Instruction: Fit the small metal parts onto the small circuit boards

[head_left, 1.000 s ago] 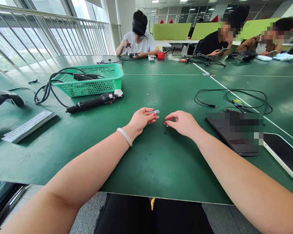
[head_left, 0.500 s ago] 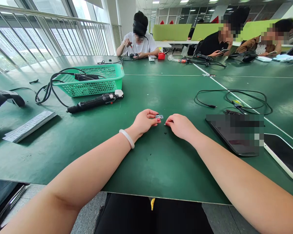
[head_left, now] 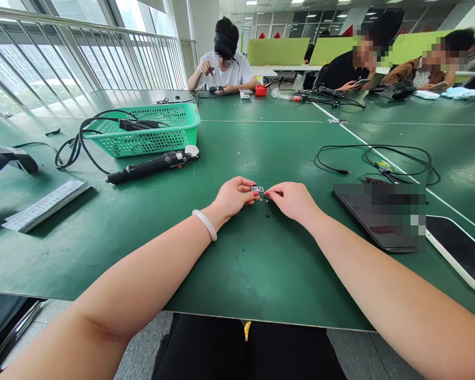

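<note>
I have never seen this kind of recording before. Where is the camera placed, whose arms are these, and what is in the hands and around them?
There is no machine here: these are a person's own bare arms, seen from a camera worn on that person's head, looking forward and down.

The left hand pinches a small patterned board. The right hand has its fingertips close by, just above a small metallic piece; whether they grip anything is too small to tell.

On the green table, to the left, are a perforated basket, a black electric screwdriver and printed paper. To the right are a black cable and a white-edged smartphone.
</note>
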`<control>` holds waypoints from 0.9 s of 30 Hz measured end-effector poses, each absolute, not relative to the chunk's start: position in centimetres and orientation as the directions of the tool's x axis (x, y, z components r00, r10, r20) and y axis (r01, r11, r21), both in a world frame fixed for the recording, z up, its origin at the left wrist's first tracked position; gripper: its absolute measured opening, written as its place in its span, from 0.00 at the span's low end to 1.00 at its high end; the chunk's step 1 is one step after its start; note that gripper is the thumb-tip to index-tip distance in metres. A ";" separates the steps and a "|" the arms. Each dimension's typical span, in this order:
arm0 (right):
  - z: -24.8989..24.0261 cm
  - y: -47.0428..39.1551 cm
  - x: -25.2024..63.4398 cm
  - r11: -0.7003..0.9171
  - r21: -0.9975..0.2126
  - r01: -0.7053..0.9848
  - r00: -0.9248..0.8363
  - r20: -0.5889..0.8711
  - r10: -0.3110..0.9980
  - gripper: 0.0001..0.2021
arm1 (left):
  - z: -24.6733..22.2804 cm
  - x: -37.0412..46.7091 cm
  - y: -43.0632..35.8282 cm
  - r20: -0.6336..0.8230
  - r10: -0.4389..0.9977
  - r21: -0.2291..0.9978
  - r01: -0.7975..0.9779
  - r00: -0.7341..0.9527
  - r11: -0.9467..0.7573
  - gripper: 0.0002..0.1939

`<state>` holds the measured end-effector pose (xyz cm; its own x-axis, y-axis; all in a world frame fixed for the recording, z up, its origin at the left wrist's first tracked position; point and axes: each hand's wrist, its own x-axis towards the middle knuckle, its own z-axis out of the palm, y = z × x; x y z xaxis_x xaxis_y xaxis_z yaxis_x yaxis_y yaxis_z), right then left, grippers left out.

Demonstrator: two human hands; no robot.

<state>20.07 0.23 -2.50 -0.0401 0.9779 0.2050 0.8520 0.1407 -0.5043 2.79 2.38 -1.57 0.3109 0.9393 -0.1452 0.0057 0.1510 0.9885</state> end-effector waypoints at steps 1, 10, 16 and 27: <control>-2.4 0.2 20.3 0.125 -0.509 0.851 -0.024 0.200 0.979 0.12 | -1.6 2.8 2.4 -0.143 0.939 0.989 0.008 0.313 0.148 0.12; -2.1 0.1 20.0 0.111 -0.447 0.887 -0.056 0.134 0.989 0.07 | -1.6 2.9 2.4 -0.146 0.944 0.989 0.015 0.296 0.148 0.11; -1.0 -0.9 20.2 0.135 -0.493 0.859 -0.154 0.003 0.988 0.07 | -1.5 2.9 2.3 -0.148 0.944 0.988 0.008 0.295 0.153 0.10; -0.3 -1.6 19.3 0.166 -0.571 0.804 -0.056 0.205 0.977 0.05 | -1.9 3.0 2.5 -0.140 0.944 0.990 0.032 0.298 0.137 0.12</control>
